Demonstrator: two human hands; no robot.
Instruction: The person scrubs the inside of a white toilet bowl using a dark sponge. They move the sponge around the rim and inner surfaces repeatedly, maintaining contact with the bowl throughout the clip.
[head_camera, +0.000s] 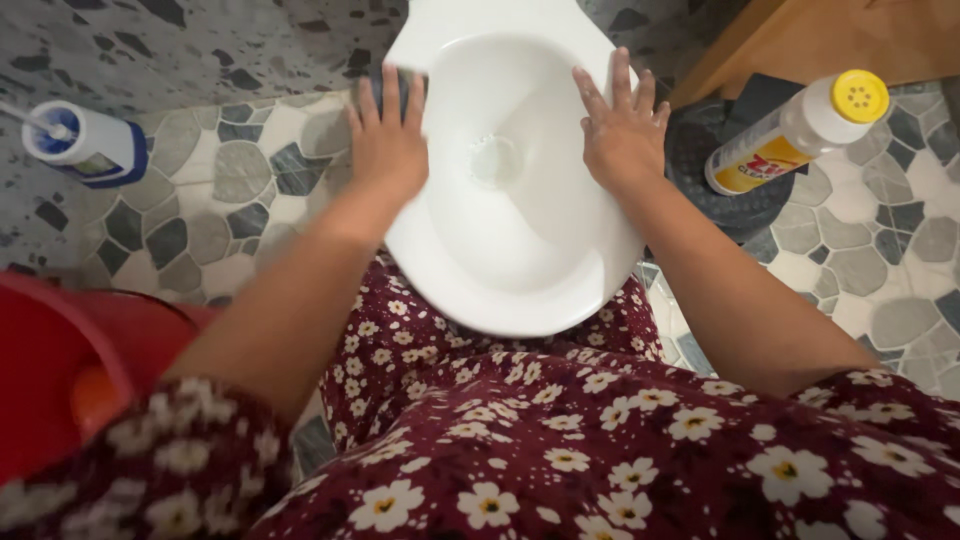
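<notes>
A white toilet bowl (520, 270) fills the middle of the head view, seen from straight above, with water at its drain. My left hand (388, 140) lies flat on the bowl's left rim, fingers spread and pointing away from me. My right hand (622, 130) lies flat on the right rim the same way. Neither hand holds anything. My dark red dress with white flowers (560, 430) covers the lower part of the view and hides the bowl's near base.
A white bottle with a yellow cap (800, 130) stands on a dark mat at the right. A blue and white toilet-brush holder (85, 145) stands at the left wall. A red bucket (50, 370) sits at lower left. The floor is grey stone-pattern tile (230, 190).
</notes>
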